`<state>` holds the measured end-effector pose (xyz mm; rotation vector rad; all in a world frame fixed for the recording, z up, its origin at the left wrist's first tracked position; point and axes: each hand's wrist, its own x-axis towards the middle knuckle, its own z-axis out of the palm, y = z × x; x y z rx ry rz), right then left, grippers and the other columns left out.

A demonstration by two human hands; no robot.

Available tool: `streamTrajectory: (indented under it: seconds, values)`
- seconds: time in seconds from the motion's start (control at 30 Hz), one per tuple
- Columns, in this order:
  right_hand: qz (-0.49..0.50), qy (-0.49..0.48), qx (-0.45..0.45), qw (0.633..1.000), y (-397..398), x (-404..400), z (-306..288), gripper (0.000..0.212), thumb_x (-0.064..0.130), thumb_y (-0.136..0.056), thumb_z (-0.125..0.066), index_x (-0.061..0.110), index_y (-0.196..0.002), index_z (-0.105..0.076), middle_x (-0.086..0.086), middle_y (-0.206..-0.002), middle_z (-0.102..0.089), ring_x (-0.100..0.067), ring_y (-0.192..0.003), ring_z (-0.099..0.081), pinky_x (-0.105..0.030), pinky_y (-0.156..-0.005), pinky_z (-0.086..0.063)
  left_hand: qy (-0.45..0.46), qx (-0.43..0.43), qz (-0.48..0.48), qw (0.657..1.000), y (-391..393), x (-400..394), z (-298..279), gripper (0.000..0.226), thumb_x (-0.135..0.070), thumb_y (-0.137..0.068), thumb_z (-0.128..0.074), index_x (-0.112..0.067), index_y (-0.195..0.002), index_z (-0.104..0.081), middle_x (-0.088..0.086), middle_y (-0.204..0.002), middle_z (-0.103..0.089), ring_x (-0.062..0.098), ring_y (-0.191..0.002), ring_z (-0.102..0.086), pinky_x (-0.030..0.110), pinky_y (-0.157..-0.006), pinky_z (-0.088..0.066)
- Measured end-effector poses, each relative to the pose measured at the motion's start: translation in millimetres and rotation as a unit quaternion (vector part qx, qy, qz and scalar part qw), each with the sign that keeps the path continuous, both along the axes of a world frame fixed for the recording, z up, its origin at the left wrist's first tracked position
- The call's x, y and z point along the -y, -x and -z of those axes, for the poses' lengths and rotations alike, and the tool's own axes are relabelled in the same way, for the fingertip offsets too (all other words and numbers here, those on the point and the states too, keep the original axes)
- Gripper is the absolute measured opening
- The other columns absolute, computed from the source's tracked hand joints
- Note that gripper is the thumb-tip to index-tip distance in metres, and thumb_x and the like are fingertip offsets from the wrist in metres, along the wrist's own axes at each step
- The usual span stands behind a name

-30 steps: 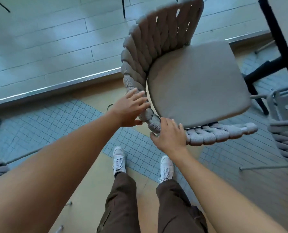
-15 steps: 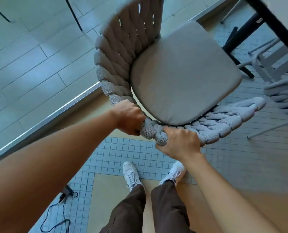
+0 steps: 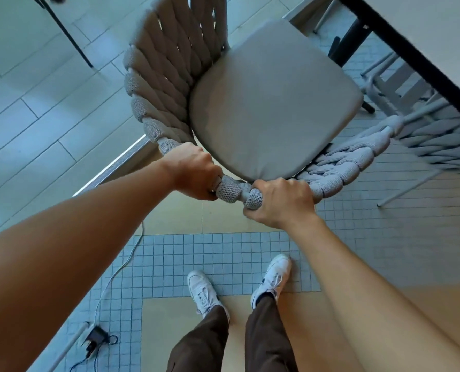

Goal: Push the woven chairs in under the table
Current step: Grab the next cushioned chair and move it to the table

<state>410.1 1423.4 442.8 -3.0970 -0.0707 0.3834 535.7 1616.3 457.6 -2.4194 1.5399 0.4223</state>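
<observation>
A grey woven chair (image 3: 159,87) with a smooth grey seat cushion (image 3: 272,103) stands right in front of me, its seat facing the table (image 3: 422,47) at the upper right. Both hands grip the thick woven top rail of its back. My left hand (image 3: 194,173) is closed around the rail on the left. My right hand (image 3: 280,202) is closed around it a little further right. The table shows as a pale top with a dark edge and a dark leg (image 3: 349,41).
A second woven chair (image 3: 438,135) stands to the right, partly under the table. A black charger with a white cable (image 3: 97,339) lies on the tiled floor at lower left. A thin dark pole (image 3: 65,33) slants at upper left. My white shoes (image 3: 202,294) are below.
Both hands went from resting open on the chair's back rail to gripping it. The chair has swung round so its seat points at the table, which shows more at upper right.
</observation>
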Motion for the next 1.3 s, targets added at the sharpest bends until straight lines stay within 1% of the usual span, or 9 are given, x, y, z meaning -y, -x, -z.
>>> streamTrajectory:
  seconds: [0.17,0.33,0.5,0.63,0.77,0.93,1.07,1.17,1.3]
  values:
    - [0.002,0.000,0.005,1.000,-20,16,6,0.057,0.077,-0.060,-0.056,0.032,-0.092,-0.068,0.001,-0.075,-0.068,-0.030,-0.074,-0.069,-0.032,-0.060,-0.032,0.009,0.005,-0.007,1.000,-22,16,4,0.054,-0.071,-0.077,-0.041,-0.032,-0.102,-0.068,-0.009,-0.087,-0.071,0.021,-0.078,-0.070,0.030,-0.071,-0.057]
    - [-0.012,-0.006,0.017,1.000,-37,33,9,0.057,0.077,-0.060,-0.054,0.031,-0.091,-0.068,0.001,-0.076,-0.068,-0.030,-0.074,-0.068,-0.032,-0.061,-0.032,0.028,0.034,-0.032,0.999,-37,28,11,0.063,-0.077,-0.066,-0.034,-0.034,-0.095,-0.069,-0.010,-0.078,-0.070,0.021,-0.072,-0.070,0.028,-0.066,-0.055]
    - [-0.025,-0.015,0.009,1.000,-53,46,6,0.056,0.075,-0.061,-0.050,0.031,-0.091,-0.067,0.000,-0.076,-0.067,-0.030,-0.076,-0.067,-0.032,-0.062,-0.033,0.028,0.040,-0.048,0.998,-44,41,6,0.053,-0.077,-0.063,-0.047,-0.035,-0.086,-0.072,-0.011,-0.066,-0.067,0.021,-0.059,-0.066,0.027,-0.058,-0.053]
    - [-0.043,-0.023,-0.008,0.999,-56,55,3,0.053,0.072,-0.067,-0.053,0.029,-0.094,-0.066,-0.001,-0.080,-0.067,-0.031,-0.079,-0.067,-0.033,-0.064,-0.036,0.039,0.001,-0.051,0.998,-40,45,0,0.057,-0.076,-0.067,-0.050,-0.043,-0.110,-0.067,-0.014,-0.088,-0.073,0.018,-0.076,-0.070,0.031,-0.065,-0.058]
    - [-0.085,-0.025,-0.031,0.996,-53,71,-4,0.055,0.073,-0.074,-0.054,0.028,-0.102,-0.064,-0.003,-0.089,-0.069,-0.032,-0.085,-0.068,-0.036,-0.064,-0.036,0.089,-0.024,-0.007,0.996,-15,61,-7,0.062,-0.072,-0.078,-0.057,-0.037,-0.129,-0.058,-0.012,-0.107,-0.072,0.018,-0.092,-0.070,0.035,-0.066,-0.059]
    - [-0.097,0.018,0.008,0.995,-41,117,-10,0.064,0.085,-0.072,-0.052,0.024,-0.088,-0.064,-0.001,-0.083,-0.071,-0.030,-0.079,-0.066,-0.037,-0.069,-0.042,0.091,-0.017,-0.087,0.992,22,101,0,0.058,-0.073,-0.077,-0.058,-0.031,-0.117,-0.060,-0.006,-0.097,-0.073,0.026,-0.082,-0.071,0.030,-0.061,-0.049]
    - [-0.108,0.043,-0.009,0.993,-48,134,-7,0.079,0.096,-0.064,-0.040,0.027,-0.089,-0.068,-0.001,-0.079,-0.070,-0.029,-0.076,-0.067,-0.037,-0.070,-0.046,0.080,0.021,-0.126,0.989,27,114,0,0.047,-0.065,-0.081,-0.051,-0.027,-0.104,-0.067,-0.002,-0.084,-0.073,0.030,-0.073,-0.070,0.031,-0.063,-0.050]
    - [-0.119,0.034,0.002,0.992,-52,137,-2,0.082,0.096,-0.062,-0.032,0.027,-0.085,-0.067,-0.002,-0.076,-0.068,-0.030,-0.072,-0.067,-0.035,-0.067,-0.048,0.075,0.037,-0.117,0.990,24,114,2,0.048,-0.065,-0.084,-0.048,-0.028,-0.107,-0.067,-0.002,-0.087,-0.074,0.030,-0.076,-0.071,0.031,-0.065,-0.054]
    - [-0.132,0.030,0.021,0.991,-52,141,4,0.078,0.094,-0.064,-0.033,0.026,-0.082,-0.066,-0.001,-0.073,-0.068,-0.029,-0.069,-0.066,-0.033,-0.063,-0.042,0.086,0.029,-0.109,0.990,22,115,3,0.049,-0.065,-0.085,-0.046,-0.028,-0.111,-0.066,-0.004,-0.091,-0.074,0.028,-0.078,-0.072,0.033,-0.067,-0.057]
